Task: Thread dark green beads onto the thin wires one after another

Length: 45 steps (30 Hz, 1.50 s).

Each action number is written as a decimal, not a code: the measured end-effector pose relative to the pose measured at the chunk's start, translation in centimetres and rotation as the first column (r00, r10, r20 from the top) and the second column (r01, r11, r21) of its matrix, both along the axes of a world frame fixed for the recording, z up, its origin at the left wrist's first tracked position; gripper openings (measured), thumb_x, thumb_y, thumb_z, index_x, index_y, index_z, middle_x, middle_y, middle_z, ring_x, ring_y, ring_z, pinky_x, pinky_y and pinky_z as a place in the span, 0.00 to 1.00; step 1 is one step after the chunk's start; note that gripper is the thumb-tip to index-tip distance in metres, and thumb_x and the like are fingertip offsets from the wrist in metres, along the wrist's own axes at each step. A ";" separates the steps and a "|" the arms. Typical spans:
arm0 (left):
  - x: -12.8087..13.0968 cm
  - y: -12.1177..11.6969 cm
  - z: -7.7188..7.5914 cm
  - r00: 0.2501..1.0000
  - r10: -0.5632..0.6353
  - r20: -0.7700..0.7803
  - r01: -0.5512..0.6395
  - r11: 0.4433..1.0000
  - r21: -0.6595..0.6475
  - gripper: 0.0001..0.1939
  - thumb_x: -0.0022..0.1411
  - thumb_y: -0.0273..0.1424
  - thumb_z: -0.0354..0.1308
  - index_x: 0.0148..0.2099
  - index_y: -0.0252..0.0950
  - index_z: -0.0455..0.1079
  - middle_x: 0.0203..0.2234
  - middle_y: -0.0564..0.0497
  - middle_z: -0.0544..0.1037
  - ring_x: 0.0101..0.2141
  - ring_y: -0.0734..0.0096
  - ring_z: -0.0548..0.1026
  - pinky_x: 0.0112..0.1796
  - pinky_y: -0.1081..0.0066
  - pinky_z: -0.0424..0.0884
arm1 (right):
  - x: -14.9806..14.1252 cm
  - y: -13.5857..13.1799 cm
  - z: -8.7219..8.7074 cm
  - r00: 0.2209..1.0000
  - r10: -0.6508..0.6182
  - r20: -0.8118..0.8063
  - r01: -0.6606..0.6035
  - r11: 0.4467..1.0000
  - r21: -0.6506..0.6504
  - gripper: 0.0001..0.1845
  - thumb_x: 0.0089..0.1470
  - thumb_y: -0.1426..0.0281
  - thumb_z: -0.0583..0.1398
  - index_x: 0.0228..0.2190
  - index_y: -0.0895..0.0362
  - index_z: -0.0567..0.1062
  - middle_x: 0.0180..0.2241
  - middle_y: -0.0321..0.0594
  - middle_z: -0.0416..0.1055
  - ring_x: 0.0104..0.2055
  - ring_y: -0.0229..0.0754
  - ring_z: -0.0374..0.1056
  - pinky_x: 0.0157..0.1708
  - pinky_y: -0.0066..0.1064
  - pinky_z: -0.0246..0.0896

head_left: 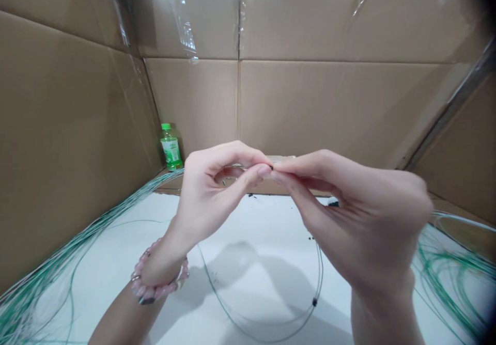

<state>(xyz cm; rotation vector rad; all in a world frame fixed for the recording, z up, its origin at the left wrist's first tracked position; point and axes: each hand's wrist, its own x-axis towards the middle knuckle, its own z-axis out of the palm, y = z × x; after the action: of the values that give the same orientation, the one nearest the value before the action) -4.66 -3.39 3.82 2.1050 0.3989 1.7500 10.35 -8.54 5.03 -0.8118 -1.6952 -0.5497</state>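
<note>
My left hand [217, 190] and my right hand [349, 210] are raised over the white table, fingertips meeting in the middle. Between the pinched thumbs and forefingers shows a tiny black piece [272, 168], mostly hidden by the fingers. Below hangs or lies a loop of thin green-grey wire [228, 316], its two sides running up behind my hands. Its ends are out of sight. A small black clip-like part [314, 302] sits on the loop's right side. A pink bead bracelet [158, 288] circles my left wrist.
A bundle of green and white wires [101, 226] runs along the left edge. More green wires [453, 267] lie coiled at the right. A green bottle [171, 149] stands in the back left corner. Cardboard walls [310, 102] enclose the white table [256, 231]. Black bits [251, 195] lie near its back edge.
</note>
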 end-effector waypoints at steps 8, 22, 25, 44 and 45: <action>-0.2 0.0 0.3 0.999 0.048 0.017 -0.049 0.998 0.029 0.05 0.58 0.22 0.60 0.34 0.37 0.75 0.25 0.56 0.77 0.26 0.81 0.74 0.25 0.82 0.72 | 0.3 0.5 -0.3 0.988 0.125 -0.092 -0.130 0.990 -0.051 0.07 0.51 0.78 0.63 0.29 0.53 0.74 0.26 0.26 0.75 0.26 0.27 0.69 0.27 0.15 0.66; 0.2 0.3 -0.2 0.966 0.257 0.015 -0.252 0.932 0.260 0.05 0.57 0.22 0.59 0.32 0.37 0.69 0.24 0.55 0.72 0.26 0.79 0.69 0.25 0.78 0.69 | 0.5 0.7 0.0 0.977 0.163 -0.138 -0.199 0.928 -0.314 0.04 0.47 0.77 0.62 0.26 0.57 0.74 0.24 0.29 0.74 0.26 0.33 0.73 0.29 0.22 0.73; 0.2 0.2 -0.2 0.962 0.271 0.018 -0.268 0.938 0.220 0.05 0.58 0.24 0.59 0.32 0.38 0.69 0.24 0.55 0.72 0.25 0.79 0.68 0.23 0.78 0.68 | 0.9 0.8 0.1 0.976 0.175 -0.133 -0.213 0.902 -0.376 0.03 0.49 0.75 0.62 0.29 0.56 0.76 0.28 0.30 0.76 0.30 0.34 0.74 0.30 0.23 0.73; 1.2 3.4 -1.3 0.989 -0.104 0.102 0.109 0.993 -0.041 0.04 0.58 0.33 0.62 0.34 0.40 0.77 0.20 0.57 0.76 0.19 0.82 0.70 0.18 0.80 0.68 | 1.2 0.3 0.6 0.959 0.222 -0.174 -0.266 0.918 -0.293 0.08 0.53 0.78 0.61 0.26 0.56 0.77 0.25 0.29 0.76 0.28 0.33 0.72 0.31 0.24 0.72; 2.1 4.3 -1.9 0.981 -0.141 0.133 0.153 0.984 -0.086 0.07 0.59 0.36 0.60 0.36 0.39 0.77 0.22 0.56 0.77 0.19 0.82 0.70 0.19 0.79 0.69 | 1.4 0.2 0.7 0.953 0.237 -0.190 -0.283 0.918 -0.276 0.08 0.53 0.79 0.61 0.26 0.57 0.77 0.26 0.30 0.76 0.29 0.33 0.73 0.31 0.23 0.72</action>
<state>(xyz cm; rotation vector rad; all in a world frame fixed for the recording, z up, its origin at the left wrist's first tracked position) -2.59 0.92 1.91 1.8945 0.2778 1.7314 11.70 -8.36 5.77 -0.8017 -1.7308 -0.0415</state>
